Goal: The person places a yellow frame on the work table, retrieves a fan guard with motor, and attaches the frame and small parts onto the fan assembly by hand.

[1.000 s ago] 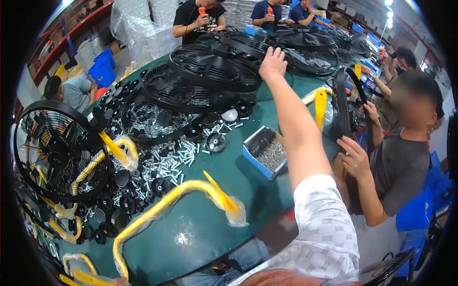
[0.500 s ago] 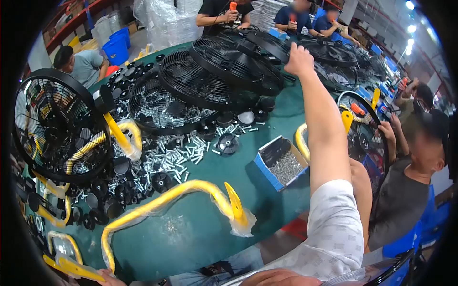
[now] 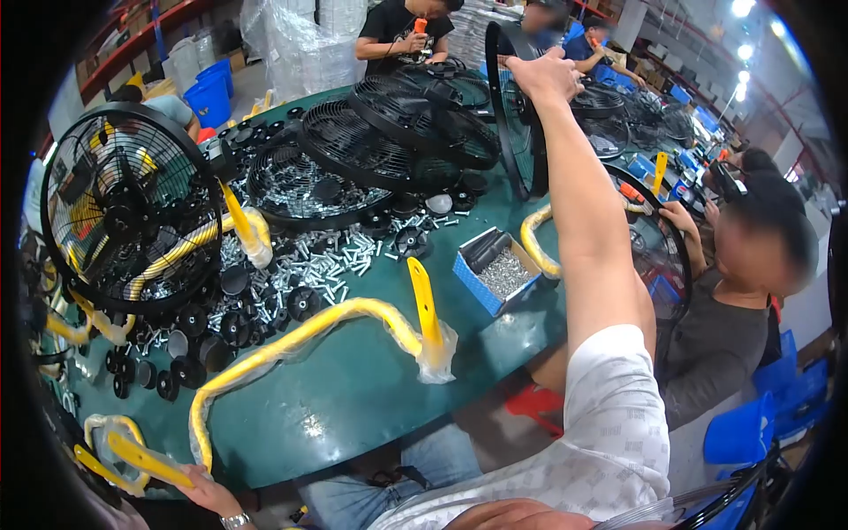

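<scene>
My right hand [image 3: 546, 78] reaches far across the table, closed on the rim of a black fan [image 3: 511, 132] that stands on edge, seen nearly side-on. At the lower left, my left hand [image 3: 210, 491] is closed round a yellow bracket [image 3: 148, 458], its fingers partly hidden. A bent yellow tube stand [image 3: 305, 336], wrapped in clear plastic, lies along the near side of the table; its lower end runs down close to my left hand. Its other end carries an upright flat yellow tab [image 3: 424, 305].
Stacked black fans [image 3: 406, 132] lie behind loose bolts [image 3: 340, 256] and black knobs [image 3: 234, 327]. A blue box of small screws [image 3: 505, 274] sits right of centre. Another fan [image 3: 132, 208] stands at left. A co-worker [image 3: 724, 327] handles a fan at right; others work behind.
My right hand has lifted the black fan from a slanted position beside the stack to upright and drawn it nearer. The view has shifted slightly; my left hand stays at the yellow bracket.
</scene>
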`<state>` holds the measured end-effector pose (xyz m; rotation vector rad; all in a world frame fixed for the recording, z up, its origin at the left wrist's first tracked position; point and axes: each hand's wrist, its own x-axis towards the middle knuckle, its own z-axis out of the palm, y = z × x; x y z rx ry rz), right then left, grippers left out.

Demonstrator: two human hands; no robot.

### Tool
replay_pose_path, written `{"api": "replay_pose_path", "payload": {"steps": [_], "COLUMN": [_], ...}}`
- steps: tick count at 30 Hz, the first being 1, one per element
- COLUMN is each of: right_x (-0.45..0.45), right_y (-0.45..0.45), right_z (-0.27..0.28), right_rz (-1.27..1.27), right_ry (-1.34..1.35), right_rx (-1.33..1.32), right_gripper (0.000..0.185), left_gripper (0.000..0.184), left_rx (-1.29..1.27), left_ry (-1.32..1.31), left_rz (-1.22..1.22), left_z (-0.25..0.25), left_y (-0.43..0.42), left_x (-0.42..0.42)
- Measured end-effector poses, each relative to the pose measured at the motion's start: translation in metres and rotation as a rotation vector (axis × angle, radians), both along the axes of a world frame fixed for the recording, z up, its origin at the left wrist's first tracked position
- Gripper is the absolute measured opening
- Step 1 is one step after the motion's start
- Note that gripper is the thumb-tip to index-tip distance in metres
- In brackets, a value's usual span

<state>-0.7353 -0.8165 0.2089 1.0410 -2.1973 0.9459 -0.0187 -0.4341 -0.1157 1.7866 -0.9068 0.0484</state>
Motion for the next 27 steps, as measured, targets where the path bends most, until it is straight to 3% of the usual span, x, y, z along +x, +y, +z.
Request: {"api": "replay_pose_path", "payload": {"steps": [6, 8, 15, 21, 25, 27], "right_x": [0.004, -0.002, -0.034, -0.011, 0.020, 0.037], "right_y": [0.022, 0.034, 0.078, 0.114, 0.144, 0.168], "right_z": [0.010, 0.010, 0.017, 0.062, 0.085, 0.095], "right_rz": [0.067, -0.041, -0.091, -0.040, 0.080, 0.208], "right_ry": [-0.359, -0.395, -0.594, -0.455, -0.233, -0.266], "right_rx": [-0.057, -0.118, -0.359, -0.484, -0.791, -0.920], "right_gripper": [0.089, 0.104, 0.084, 0.078, 0.079, 0.083], "left_gripper": [0.037, 0.039, 0.045, 0.045, 0.044, 0.043], "left_rx": [-0.181, -0.216, -0.251, -0.166, -0.044, -0.157], "left_ry": [0.059, 0.055, 0.103, 0.053, 0.044, 0.072], "left_rz": [-0.088, -0.086, -0.154, -0.125, -0.164, -0.270], "left_z": [0.016, 0.018, 0.011, 0.019, 0.018, 0.012], "left_y": [-0.008, -0.011, -0.010, -0.007, -0.003, -0.008], "left_x": [-0.024, -0.030, -0.025, -0.031, -0.019, -0.015]}}
